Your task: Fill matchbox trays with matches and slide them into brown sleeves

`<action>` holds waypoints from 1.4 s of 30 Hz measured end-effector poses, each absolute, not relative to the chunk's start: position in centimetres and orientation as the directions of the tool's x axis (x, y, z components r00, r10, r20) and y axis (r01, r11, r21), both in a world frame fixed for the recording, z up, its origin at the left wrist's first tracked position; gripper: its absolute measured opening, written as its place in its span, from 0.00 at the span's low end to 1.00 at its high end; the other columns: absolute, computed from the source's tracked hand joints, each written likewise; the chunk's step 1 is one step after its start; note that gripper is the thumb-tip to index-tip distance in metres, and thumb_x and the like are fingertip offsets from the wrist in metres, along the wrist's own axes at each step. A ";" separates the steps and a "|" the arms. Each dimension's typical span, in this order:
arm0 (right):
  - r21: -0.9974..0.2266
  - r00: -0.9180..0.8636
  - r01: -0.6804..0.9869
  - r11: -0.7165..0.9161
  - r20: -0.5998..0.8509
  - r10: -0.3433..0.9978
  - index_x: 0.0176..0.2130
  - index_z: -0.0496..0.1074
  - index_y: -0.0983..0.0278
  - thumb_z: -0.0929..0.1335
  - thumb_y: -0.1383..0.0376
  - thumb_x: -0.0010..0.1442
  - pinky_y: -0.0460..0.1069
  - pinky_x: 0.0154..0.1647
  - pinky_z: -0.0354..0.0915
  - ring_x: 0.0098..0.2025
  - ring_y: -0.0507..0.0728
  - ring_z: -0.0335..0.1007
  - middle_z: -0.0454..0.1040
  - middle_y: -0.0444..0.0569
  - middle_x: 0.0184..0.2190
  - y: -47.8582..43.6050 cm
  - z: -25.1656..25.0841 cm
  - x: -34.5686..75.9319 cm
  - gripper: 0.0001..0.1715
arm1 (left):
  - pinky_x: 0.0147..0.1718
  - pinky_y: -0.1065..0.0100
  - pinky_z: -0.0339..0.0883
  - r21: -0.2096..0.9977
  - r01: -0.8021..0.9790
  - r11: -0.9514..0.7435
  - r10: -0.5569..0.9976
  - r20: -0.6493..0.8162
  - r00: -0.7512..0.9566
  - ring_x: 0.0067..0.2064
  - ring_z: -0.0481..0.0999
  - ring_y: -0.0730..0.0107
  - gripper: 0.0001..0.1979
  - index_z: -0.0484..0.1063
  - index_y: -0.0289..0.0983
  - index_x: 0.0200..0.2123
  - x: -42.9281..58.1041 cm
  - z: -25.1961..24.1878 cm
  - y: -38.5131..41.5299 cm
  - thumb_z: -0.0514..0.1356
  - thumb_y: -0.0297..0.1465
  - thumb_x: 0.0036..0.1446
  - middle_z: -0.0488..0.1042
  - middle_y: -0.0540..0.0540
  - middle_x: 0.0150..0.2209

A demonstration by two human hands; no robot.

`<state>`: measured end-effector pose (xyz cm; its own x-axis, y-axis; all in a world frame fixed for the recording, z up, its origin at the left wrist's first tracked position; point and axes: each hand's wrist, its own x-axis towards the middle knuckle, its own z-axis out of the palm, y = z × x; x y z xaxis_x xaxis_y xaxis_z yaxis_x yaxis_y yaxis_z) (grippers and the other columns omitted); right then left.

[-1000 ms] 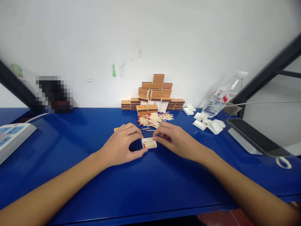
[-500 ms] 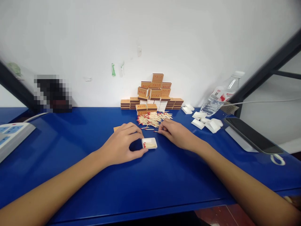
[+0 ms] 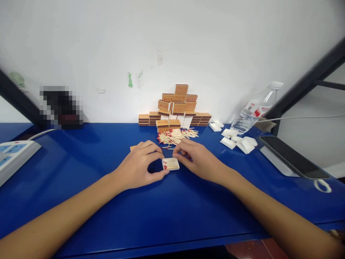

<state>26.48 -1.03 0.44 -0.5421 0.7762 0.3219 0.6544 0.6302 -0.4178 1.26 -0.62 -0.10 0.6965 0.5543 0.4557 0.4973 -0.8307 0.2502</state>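
A small white matchbox tray (image 3: 175, 168) lies on the blue table with several red-headed matches (image 3: 169, 166) inside. My left hand (image 3: 142, 163) grips the tray's left end between thumb and fingers. My right hand (image 3: 192, 156) is at the tray's far right corner, fingers pinched on a match that they mostly hide. Behind the hands is a heap of loose matches (image 3: 175, 136), with a few strays in front of it. An orange matchbox piece (image 3: 132, 148) is partly hidden behind my left hand.
Stacked matchboxes (image 3: 179, 108) stand against the wall. Spare white trays (image 3: 245, 145) lie to the right, near a leaning water bottle (image 3: 250, 111) and a phone (image 3: 293, 156) propped on a white box. A power strip (image 3: 18, 154) sits at the left edge.
My right hand has moved left and nearer, from beside the match heap to the tray, bringing a match. A further red head shows in the tray. My left hand stays put.
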 end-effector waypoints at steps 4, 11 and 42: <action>-0.351 -0.481 0.731 0.585 0.343 0.807 0.46 0.72 0.63 0.68 0.67 0.70 0.51 0.41 0.63 0.38 0.56 0.69 0.72 0.49 0.40 0.4 -0.6 27.1 0.04 | 0.49 0.55 0.67 0.265 0.439 -0.859 0.512 0.458 0.727 0.49 0.75 0.58 0.13 0.78 0.38 0.44 1.6 -0.2 -1.2 0.68 0.40 0.62 0.79 0.44 0.45; -0.388 -0.470 0.749 0.536 0.259 0.844 0.40 0.70 0.62 0.67 0.68 0.71 0.50 0.39 0.61 0.36 0.56 0.67 0.72 0.48 0.37 1.8 -1.7 27.3 0.04 | 0.47 0.54 0.67 0.210 0.546 -0.811 0.573 0.471 0.671 0.48 0.75 0.57 0.12 0.79 0.39 0.42 0.9 -0.1 0.2 0.66 0.41 0.64 0.79 0.44 0.45; -0.189 -0.590 0.726 0.661 0.323 0.740 0.43 0.71 0.64 0.63 0.72 0.71 0.51 0.42 0.62 0.40 0.57 0.67 0.70 0.52 0.43 4.0 0.3 25.2 0.08 | 0.49 0.53 0.68 0.233 0.544 -0.806 0.581 0.487 0.652 0.49 0.74 0.56 0.11 0.78 0.38 0.42 0.5 -0.3 0.4 0.66 0.40 0.63 0.79 0.43 0.44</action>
